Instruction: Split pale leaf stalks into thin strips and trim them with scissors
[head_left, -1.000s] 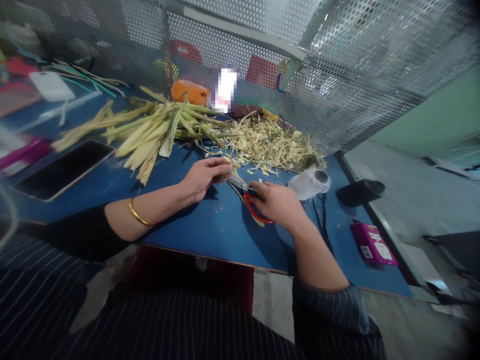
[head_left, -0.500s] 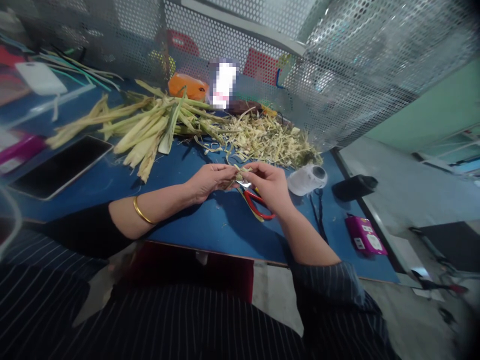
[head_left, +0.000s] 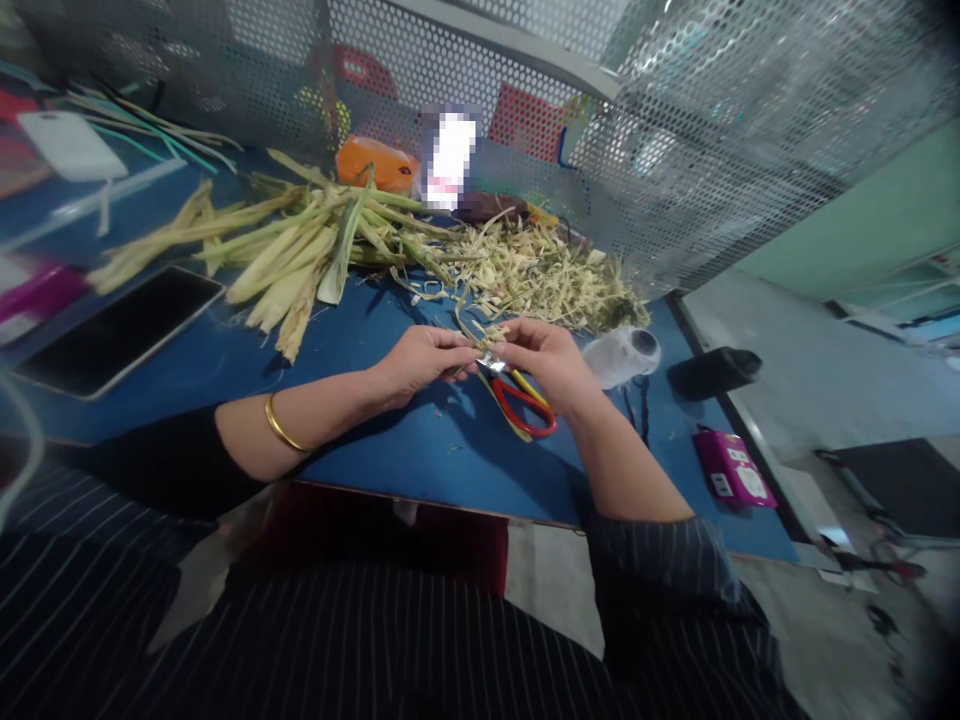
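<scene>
My left hand is closed, its thumb and fingers pinching a small piece of corn husk above the blue table. From the other side my right hand grips the same piece between thumb and fingertips; the fingers partly hide it. Just below the hands, scissors with red handles and a yellow part between them lie on the table. Long pale corn husks are bundled behind my left hand. Behind my right hand spreads a heap of shredded husk.
A white spool stands by my right wrist, with a black cylinder farther right. Purple packages lie at both sides, the right one near the edge. A dark-screened tablet rests left. Perforated metal screen closes the back.
Both hands stay pinched on the husk piece. My right hand has shifted slightly, and more of the scissors, with their yellow part, now shows.
</scene>
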